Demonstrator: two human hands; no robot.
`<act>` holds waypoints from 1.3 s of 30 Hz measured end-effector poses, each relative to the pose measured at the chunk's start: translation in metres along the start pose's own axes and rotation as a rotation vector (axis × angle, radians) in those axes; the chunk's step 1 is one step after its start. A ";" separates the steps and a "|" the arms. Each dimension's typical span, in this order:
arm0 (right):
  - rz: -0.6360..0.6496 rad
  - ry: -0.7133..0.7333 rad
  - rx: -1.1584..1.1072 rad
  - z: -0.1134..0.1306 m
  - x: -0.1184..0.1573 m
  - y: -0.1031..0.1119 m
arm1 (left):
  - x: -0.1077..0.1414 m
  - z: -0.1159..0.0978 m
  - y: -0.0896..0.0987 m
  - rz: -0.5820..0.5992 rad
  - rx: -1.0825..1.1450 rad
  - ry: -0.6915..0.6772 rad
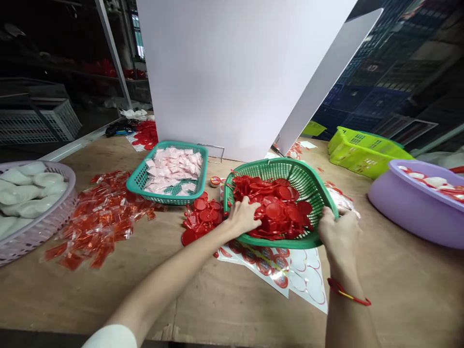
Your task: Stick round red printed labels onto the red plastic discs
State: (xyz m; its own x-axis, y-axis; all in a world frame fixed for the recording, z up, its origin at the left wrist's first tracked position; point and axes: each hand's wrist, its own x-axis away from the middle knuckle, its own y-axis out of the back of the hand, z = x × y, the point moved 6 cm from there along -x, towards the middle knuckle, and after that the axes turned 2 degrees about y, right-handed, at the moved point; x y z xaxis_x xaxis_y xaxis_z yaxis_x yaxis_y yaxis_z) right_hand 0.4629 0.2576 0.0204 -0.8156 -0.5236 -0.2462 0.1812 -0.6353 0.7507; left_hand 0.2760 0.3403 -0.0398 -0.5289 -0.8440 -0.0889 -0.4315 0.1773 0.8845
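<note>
2 loaded grn bskts [315, 193] [203, 169], 2 hnds [243, 216] [339, 234]

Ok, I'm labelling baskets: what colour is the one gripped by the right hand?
The basket is green, best seen in the head view.

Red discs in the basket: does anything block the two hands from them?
Nothing visible blocks the left hand: it reaches over the near left rim to the discs. The right hand holds the right side of the basket, whose wall stands between that hand and the discs.
</note>
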 end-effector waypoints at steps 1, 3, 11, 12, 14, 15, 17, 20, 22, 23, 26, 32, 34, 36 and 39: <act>-0.001 0.016 -0.005 0.003 0.000 -0.002 | -0.001 0.004 0.008 -0.024 -0.010 -0.006; 0.007 0.040 0.001 0.006 -0.001 -0.006 | 0.000 0.013 0.026 -0.075 -0.025 -0.011; 0.009 0.039 0.070 0.002 -0.013 0.001 | 0.038 0.088 0.059 -0.204 -0.091 0.117; 0.001 0.039 0.068 0.002 -0.015 0.004 | 0.043 0.095 0.054 -0.202 -0.101 0.125; -0.014 0.043 0.076 0.002 -0.018 0.011 | 0.052 0.103 0.042 -0.194 -0.119 0.127; -0.021 0.041 0.085 0.002 -0.020 0.015 | 0.054 0.106 0.037 -0.190 -0.127 0.122; -0.022 0.036 0.112 0.001 -0.024 0.022 | 0.057 0.107 0.031 -0.188 -0.134 0.104; 0.000 0.041 0.149 -0.002 -0.029 0.029 | 0.063 0.104 0.032 -0.184 -0.126 0.044; 0.015 0.031 0.152 -0.006 -0.031 0.030 | 0.074 0.100 0.032 -0.174 -0.127 -0.020; 0.014 0.023 0.144 -0.008 -0.031 0.031 | 0.082 0.098 0.031 -0.162 -0.136 -0.060; 0.004 0.016 0.117 -0.011 -0.027 0.029 | 0.106 0.094 0.017 -0.081 -0.207 -0.170; -0.031 0.072 0.115 0.007 -0.014 0.026 | 0.114 0.102 0.005 -0.013 -0.303 -0.136; -0.040 0.110 0.126 0.016 -0.011 0.027 | 0.109 0.100 0.010 -0.021 -0.282 -0.136; -0.048 0.145 0.137 0.024 -0.008 0.028 | 0.105 0.099 0.015 -0.037 -0.243 -0.126; -0.063 0.186 0.141 0.035 -0.003 0.030 | 0.102 0.099 0.019 -0.089 -0.167 -0.124</act>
State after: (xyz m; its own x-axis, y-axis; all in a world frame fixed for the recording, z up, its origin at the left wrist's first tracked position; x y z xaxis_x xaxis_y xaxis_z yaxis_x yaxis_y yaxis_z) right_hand 0.4515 0.2604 0.0649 -0.7052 -0.5895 -0.3939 0.0440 -0.5908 0.8056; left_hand 0.1415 0.3074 -0.0775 -0.5845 -0.7820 -0.2166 -0.3594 0.0101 0.9331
